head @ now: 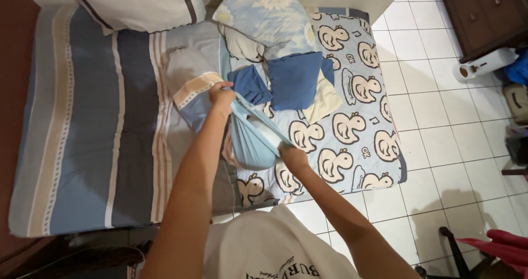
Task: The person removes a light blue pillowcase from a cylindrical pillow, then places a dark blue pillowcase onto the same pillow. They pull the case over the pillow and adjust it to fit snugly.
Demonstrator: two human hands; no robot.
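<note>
I stand at the foot of a bed. Stretched between my two hands is a light blue cloth (pixel 248 137), held above the duck-patterned sheet (pixel 352 119). My left hand (pixel 221 96) grips its far end, close to a folded dark blue garment (pixel 248 84). My right hand (pixel 293 157) grips the near end, lower down and nearer the bed's edge. The cloth sags in a pouch between them. A second folded dark blue piece (pixel 296 80) lies on a pale yellow cloth (pixel 326 100) just beyond.
A blue, grey and beige striped sheet (pixel 82 119) covers the left mattress. At the head lie a white bordered pillow (pixel 137 4) and a daisy-print pillow (pixel 269 15). White floor tiles (pixel 440 141) lie to the right, with a dark cabinet (pixel 484 15) beyond.
</note>
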